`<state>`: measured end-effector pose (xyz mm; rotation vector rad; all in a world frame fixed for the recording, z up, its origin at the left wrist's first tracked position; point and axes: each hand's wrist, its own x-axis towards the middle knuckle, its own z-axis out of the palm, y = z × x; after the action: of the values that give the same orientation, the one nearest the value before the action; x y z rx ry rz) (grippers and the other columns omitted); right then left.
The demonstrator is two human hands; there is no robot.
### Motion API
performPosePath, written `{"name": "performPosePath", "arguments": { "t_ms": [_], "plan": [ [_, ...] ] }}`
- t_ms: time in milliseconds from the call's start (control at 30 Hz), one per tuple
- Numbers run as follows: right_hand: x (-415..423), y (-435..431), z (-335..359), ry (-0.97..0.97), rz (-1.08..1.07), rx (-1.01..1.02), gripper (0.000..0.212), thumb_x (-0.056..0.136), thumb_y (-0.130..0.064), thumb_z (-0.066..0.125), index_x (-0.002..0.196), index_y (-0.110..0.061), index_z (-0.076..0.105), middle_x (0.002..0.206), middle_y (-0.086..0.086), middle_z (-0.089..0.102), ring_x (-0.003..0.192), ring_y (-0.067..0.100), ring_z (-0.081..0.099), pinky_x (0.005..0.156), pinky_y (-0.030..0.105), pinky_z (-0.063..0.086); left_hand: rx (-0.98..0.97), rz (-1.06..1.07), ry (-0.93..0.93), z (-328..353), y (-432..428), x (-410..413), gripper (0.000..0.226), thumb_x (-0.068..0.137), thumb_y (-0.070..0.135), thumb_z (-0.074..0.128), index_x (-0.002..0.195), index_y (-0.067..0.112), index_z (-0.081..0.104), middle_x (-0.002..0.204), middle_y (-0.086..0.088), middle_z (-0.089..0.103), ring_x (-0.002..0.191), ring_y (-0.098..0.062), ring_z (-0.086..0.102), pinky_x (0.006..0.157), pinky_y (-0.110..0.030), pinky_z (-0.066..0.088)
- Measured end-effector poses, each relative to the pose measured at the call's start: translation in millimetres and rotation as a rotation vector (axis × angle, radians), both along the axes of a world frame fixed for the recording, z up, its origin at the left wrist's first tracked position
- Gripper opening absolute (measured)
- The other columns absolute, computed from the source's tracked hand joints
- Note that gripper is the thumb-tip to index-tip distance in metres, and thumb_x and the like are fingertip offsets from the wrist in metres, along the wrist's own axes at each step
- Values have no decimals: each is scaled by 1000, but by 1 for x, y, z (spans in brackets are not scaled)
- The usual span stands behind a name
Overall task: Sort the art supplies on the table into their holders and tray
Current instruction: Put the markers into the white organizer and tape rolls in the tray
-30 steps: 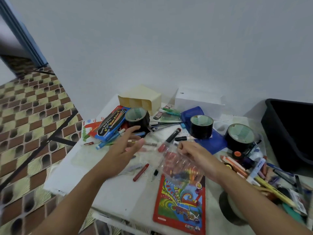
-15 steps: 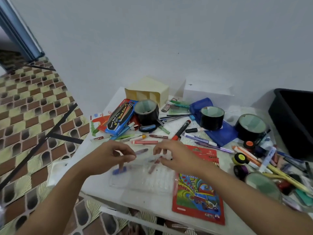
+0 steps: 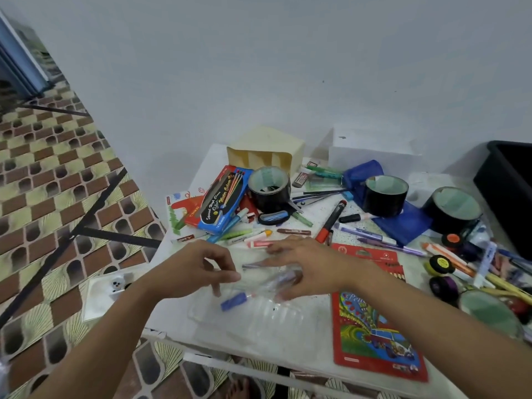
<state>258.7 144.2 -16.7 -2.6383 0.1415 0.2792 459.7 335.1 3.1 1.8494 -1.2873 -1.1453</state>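
Two hands are low over the near edge of your white table (image 3: 313,347). Your left hand (image 3: 193,272) has its fingers curled inward, with the thumb close to the forefinger. Blur hides whether anything is pinched there. Your right hand (image 3: 316,269) lies flat with fingers spread, pointing left across the far end of the clear plastic tray (image 3: 267,318). The tray sits under and between both hands, just left of the red coloured-pencil pack (image 3: 371,335). A blue crayon (image 3: 234,300) lies in the tray just below your left thumb. A greyish crayon (image 3: 254,265) shows at your right forefinger tip, though you cannot tell whether they touch. Behind the hands, loose crayons and a red marker (image 3: 331,220) lie scattered. Farther back, the cream holder (image 3: 264,152) lies tipped on its side by the wall. In front of it are a blue watercolour pencil box (image 3: 223,201) and a black tape roll (image 3: 269,188), with two more rolls farther right. A black bin (image 3: 509,185) stands at the right edge.
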Motion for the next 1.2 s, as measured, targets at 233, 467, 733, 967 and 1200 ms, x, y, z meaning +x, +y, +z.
{"name": "performPosePath", "arguments": {
  "t_ms": [233,467,733,967,1200],
  "plan": [
    [0,-1,2,-100,-98,73,56,86,-45,75,138,-33,58,149,-9,44,135,4,36,109,19,27,-34,16,-16,2,-2,-2,13,86,23,76,83,10,74,80,-1,73,68,-22,73,63,-14,48],
    [-14,-13,-5,-414,-395,519,34,86,-30,71,119,-25,70,124,-8,62,119,12,58,98,32,50,-249,89,-13,13,-1,-7,7,80,30,78,80,23,79,77,-3,74,75,-22,70,74,-33,58],
    [-32,-27,1,-632,-877,830,33,100,-43,50,99,-14,67,91,17,62,80,29,64,77,44,53,-234,84,45,10,-12,-18,10,86,27,71,85,18,76,80,-8,74,75,-23,71,69,-28,55],
    [-73,-53,4,-778,-1324,723,56,100,-61,37,88,-12,62,81,11,69,74,28,67,72,47,57,-213,46,-25,3,-32,-28,13,94,23,66,86,18,74,75,-5,71,71,-19,66,70,-19,51],
    [-108,-60,-13,-729,-1458,802,22,104,-36,47,93,-18,54,74,11,68,75,38,68,79,54,58,-149,2,-133,-1,-52,-33,13,94,26,65,85,23,74,79,1,72,73,-14,67,73,-29,55]
  ]
}}
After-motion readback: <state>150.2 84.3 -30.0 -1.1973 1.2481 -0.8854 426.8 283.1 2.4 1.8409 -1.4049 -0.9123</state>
